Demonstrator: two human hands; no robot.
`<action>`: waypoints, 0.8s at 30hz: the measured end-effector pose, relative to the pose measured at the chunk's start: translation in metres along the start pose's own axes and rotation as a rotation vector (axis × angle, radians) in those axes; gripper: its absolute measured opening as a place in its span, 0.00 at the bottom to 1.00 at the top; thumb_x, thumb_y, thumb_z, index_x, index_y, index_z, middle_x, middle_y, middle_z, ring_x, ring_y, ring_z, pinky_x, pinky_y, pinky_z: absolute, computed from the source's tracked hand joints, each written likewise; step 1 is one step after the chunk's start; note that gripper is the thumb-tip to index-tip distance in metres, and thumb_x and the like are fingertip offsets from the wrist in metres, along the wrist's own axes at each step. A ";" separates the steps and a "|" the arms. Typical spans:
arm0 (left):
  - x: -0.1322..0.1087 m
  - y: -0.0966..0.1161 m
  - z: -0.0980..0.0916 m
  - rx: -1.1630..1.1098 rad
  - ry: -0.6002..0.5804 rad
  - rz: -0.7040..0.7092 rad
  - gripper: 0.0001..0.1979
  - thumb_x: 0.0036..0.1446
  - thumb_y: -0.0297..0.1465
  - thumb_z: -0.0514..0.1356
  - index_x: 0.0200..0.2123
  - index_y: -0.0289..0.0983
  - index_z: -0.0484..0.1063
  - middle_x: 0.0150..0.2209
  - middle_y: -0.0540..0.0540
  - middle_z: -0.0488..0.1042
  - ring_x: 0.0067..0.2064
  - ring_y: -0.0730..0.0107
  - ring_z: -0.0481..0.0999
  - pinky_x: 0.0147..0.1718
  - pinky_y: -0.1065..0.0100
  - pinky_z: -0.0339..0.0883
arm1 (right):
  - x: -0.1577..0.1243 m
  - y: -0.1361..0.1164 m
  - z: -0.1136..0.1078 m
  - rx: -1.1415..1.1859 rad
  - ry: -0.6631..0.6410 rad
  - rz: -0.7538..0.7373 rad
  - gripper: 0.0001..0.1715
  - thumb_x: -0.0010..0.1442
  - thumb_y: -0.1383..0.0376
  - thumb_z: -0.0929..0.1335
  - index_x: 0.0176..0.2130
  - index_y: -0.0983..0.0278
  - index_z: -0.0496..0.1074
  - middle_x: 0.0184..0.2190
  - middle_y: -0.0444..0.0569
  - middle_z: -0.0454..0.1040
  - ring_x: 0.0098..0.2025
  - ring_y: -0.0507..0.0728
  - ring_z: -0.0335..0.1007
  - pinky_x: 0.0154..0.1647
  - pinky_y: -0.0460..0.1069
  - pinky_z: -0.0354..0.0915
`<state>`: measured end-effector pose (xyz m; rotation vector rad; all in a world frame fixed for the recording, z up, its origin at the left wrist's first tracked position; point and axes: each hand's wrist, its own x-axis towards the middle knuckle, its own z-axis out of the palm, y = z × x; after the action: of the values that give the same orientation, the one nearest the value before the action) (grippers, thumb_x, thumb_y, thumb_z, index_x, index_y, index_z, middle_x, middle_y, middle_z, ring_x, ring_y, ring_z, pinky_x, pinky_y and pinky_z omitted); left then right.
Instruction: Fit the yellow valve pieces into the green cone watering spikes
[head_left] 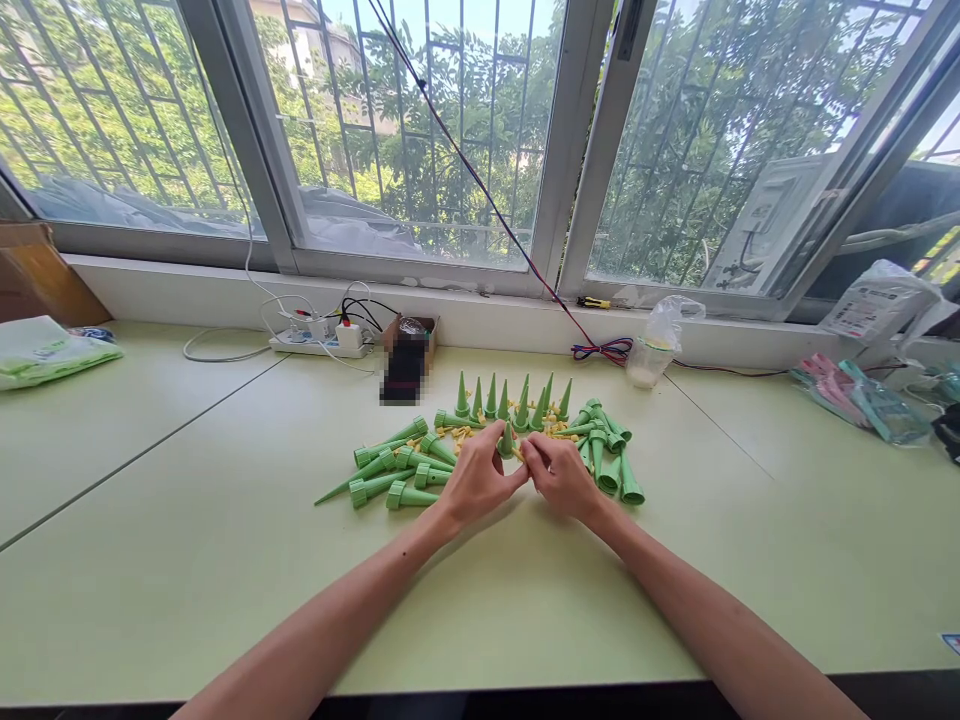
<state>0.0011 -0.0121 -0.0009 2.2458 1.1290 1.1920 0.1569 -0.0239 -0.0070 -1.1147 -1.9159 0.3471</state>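
Observation:
My left hand [484, 470] is closed around a green plastic plant watering spike [507, 441], its point upward. Fingers pinched, my right hand [559, 472] holds a small yellow valve piece [518, 454] against the spike's side; how far it sits in is hidden by the fingers. Behind both hands stands a row of upright green spikes [522, 410], with small yellow pieces [463, 437] scattered among them. More green spikes [382, 488] lie on their sides left of my left hand. Another pile of spikes [609, 470] lies to the right of my right hand.
All this rests on a pale green table [225, 560]. Toward the window are a power strip [315, 344] with cables, a small box [427, 340] and a plastic cup [648, 362] with a bag. Plastic packages [862, 400] lie far right, a green-white bag [52, 352] far left.

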 end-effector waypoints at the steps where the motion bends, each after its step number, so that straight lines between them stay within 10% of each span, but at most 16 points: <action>1: 0.000 0.001 0.000 -0.012 0.003 0.002 0.10 0.50 0.33 0.61 0.35 0.38 0.66 0.20 0.57 0.63 0.20 0.75 0.64 0.24 0.72 0.59 | 0.000 -0.001 0.000 0.014 -0.007 0.018 0.20 0.67 0.61 0.58 0.24 0.62 0.56 0.17 0.39 0.58 0.19 0.49 0.52 0.24 0.45 0.51; 24: -0.001 -0.004 0.002 -0.119 0.064 0.020 0.14 0.49 0.28 0.62 0.40 0.39 0.64 0.39 0.49 0.72 0.24 0.79 0.69 0.25 0.71 0.68 | 0.003 0.004 0.009 0.869 -0.161 0.407 0.20 0.62 0.52 0.64 0.27 0.64 0.64 0.16 0.41 0.68 0.15 0.50 0.67 0.14 0.43 0.60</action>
<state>0.0002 -0.0100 -0.0052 2.1488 1.0322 1.3116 0.1508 -0.0176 -0.0127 -0.8620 -1.3833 1.3738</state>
